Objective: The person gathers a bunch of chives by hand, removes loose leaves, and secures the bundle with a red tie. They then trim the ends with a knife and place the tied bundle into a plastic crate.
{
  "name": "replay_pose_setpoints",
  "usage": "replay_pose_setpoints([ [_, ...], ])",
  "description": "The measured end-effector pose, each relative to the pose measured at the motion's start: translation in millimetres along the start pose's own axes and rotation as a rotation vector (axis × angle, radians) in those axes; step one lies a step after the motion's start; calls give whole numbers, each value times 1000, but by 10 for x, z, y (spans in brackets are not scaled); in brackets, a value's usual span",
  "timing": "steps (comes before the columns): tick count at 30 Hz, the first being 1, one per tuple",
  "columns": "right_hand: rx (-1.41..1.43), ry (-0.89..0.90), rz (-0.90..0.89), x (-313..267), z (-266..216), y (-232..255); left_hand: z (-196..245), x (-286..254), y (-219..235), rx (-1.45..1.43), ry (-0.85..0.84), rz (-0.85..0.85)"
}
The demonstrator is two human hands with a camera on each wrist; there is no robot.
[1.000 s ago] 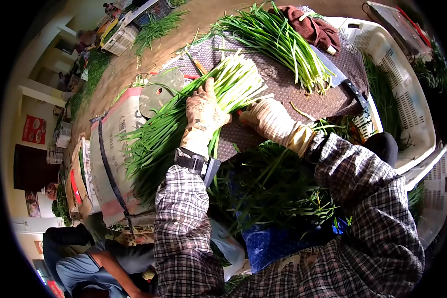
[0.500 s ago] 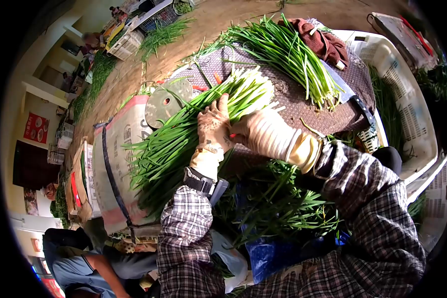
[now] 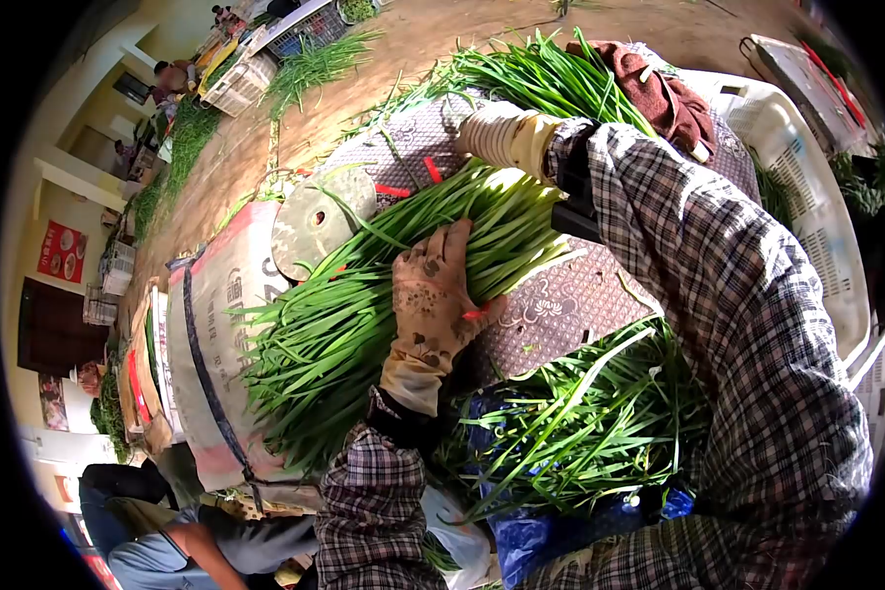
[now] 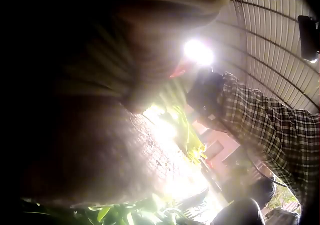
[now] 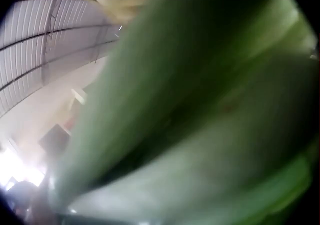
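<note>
Gripping the green bundle (image 3: 329, 339), the left hand (image 3: 431, 295) is curving its fingers over the stalks, with its thumb lying apart beside a red strip (image 3: 475, 315). Beyond it, the right hand (image 3: 501, 138) is reaching over the bundle's far side; its fingertips are hidden, so whether they are pinching anything cannot be told. Another bundle (image 3: 546, 77) is lying just past that hand.

Sack (image 3: 232, 379) — a "2", blurred characters; red sign (image 3: 61, 252) — characters too small.
</note>
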State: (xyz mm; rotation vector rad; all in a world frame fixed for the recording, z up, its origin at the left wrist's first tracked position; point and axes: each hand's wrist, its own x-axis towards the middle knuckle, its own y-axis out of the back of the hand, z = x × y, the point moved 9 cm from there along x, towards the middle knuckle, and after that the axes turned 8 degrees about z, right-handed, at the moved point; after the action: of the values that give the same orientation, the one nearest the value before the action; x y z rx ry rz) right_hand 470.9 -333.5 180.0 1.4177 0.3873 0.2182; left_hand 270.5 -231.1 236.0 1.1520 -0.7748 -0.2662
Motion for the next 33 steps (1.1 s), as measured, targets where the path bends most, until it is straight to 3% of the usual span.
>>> replay_pose_setpoints([
  [5, -200, 86, 33, -260, 311, 139, -16, -13, -39, 25, -39, 30],
  [12, -676, 298, 210, -937, 795, 916, 3, -9, 10, -31, -42, 75],
  [14, -361, -146, 24, -927, 1041, 1216, 21, -1, 22, 34, -45, 83],
  [17, -64, -49, 708, -1535, 627, 2063, 3, 30, 27, 75, -16, -1],
  [18, 44, 129, 771, -1675, 501, 2138, 21, 51, 82, 77, -15, 1],
  [19, 44, 130, 772, -1646, 459, 2144, 28, 75, 159, 199, -18, 11],
  [21, 134, 52, 984, -1589, 377, 2338, -50, 117, 193, 323, -15, 18],
  [23, 938, -53, 863, -1498, 346, 2262, -260, 197, 84, 223, 105, -93],
  [24, 848, -36, 856, -1314, 373, 2183, -330, 232, 54, 255, 152, -154],
  [25, 965, -75, 720, -1292, 303, 2145, -481, 306, -28, 261, 151, -160],
  [27, 290, 177, 1086, -989, 228, 2152, -665, 403, -191, 152, 172, -236],
  [30, 951, 68, 1043, -1210, 300, 2252, -747, 429, -242, -88, 213, -295],
  [31, 955, 70, 1043, -1112, 318, 2209, -751, 413, -236, -157, 226, -291],
  [33, 513, 12, 781, -598, 258, 1879, -728, 372, -227, -279, 236, -246],
])
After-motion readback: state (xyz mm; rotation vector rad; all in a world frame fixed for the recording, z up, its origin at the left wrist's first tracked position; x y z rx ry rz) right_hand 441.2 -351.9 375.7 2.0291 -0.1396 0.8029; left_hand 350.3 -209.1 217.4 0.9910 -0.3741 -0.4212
